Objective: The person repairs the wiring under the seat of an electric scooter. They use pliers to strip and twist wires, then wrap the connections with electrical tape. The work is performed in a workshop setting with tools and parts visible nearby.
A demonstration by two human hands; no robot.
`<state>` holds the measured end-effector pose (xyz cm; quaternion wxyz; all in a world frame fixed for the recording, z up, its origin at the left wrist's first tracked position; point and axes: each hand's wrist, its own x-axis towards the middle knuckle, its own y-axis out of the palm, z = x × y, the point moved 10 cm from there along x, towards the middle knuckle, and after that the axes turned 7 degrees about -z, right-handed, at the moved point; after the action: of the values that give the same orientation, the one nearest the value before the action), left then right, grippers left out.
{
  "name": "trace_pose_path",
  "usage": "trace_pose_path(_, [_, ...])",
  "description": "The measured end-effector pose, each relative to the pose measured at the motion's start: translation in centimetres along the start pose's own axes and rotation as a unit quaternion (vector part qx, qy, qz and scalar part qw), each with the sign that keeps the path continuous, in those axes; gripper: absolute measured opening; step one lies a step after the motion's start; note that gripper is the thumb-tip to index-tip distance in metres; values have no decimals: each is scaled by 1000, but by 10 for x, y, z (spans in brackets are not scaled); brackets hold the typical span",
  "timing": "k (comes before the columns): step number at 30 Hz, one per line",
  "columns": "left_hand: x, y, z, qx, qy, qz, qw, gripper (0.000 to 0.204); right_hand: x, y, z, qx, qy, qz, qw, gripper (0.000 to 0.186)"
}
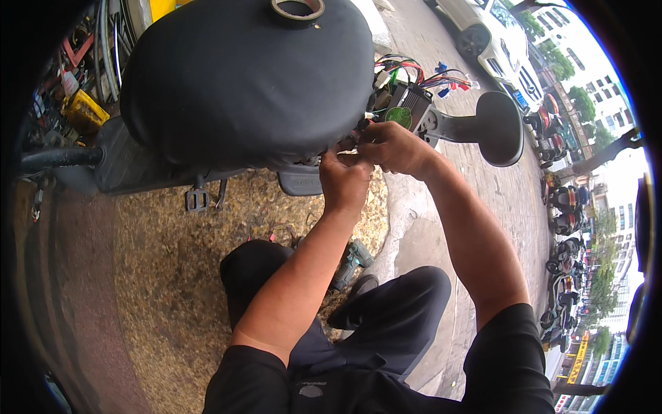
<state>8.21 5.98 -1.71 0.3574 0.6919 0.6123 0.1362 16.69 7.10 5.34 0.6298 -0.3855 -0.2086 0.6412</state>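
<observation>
Under the rear edge of a black scooter seat (pixel 241 90), my two hands meet with their fingers closed. My right hand (pixel 400 148) pinches at dark and reddish wires (pixel 360 130) that come out below the seat. Right beside it, my left hand (pixel 345 181) has its thumb and fingers pressed together; what lies between them is hidden. A finned metal controller box (pixel 415 102) with a round green label (pixel 398 117) sits just beyond my right hand. From it spreads a bundle of coloured wires with plugs (pixel 441 81).
A black padded backrest (pixel 500 129) juts out at the right. Below the seat are a pedal (pixel 197 200) and a dark footrest (pixel 300 181). A greenish power tool (pixel 352 264) lies on the ground by my legs. Parts clutter the left; a white car (pixel 493 41) and parked scooters (pixel 567 207) line the right.
</observation>
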Motion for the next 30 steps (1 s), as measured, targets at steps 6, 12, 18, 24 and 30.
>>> trace_pose_path(6, [0,-1,12,-33,-133,-4,991,19,-2,-7,-4,1,18,-16,1000,25])
trace_pose_path(12, [3,-1,31,-161,-236,-25,958,14,-3,-9,10,-97,-56,-62,992,25])
trace_pose_path(18, [11,7,34,-256,-229,-13,939,16,-14,-6,16,-98,-66,-83,990,25])
trace_pose_path(24, [13,11,37,-305,-230,-8,924,16,-18,-2,6,-37,-49,-75,995,24])
trace_pose_path(30, [13,5,47,-303,-251,-67,917,15,-21,1,-7,20,-28,-85,996,21])
